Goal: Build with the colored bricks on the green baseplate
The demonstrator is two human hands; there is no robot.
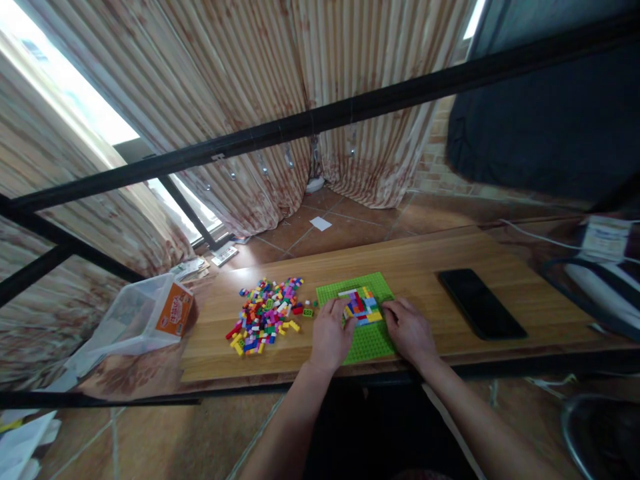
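Note:
A green studded baseplate (367, 350) lies on the wooden board in front of me. Toy bricks in red, blue, yellow, white and light blue form a flat patch (369, 308) on it. My left hand (331, 337) reaches over the plate's left side, thumb and fingers closed at the patch's left edge around a small yellow brick (347, 312). At the plate's right edge, my right hand (410, 331) is curled, its fingertips close to the patch; what they grip, if anything, is hidden. A heap of loose mixed bricks (270, 310) lies left of the plate.
Between heap and plate sits a dark green printed brick (307, 313). A black phone (480, 303) lies to the right on the wooden board (415, 267). On the left, a clear plastic box (135, 317) with an orange label is tipped over. A dark metal rail (280, 130) crosses beyond the board.

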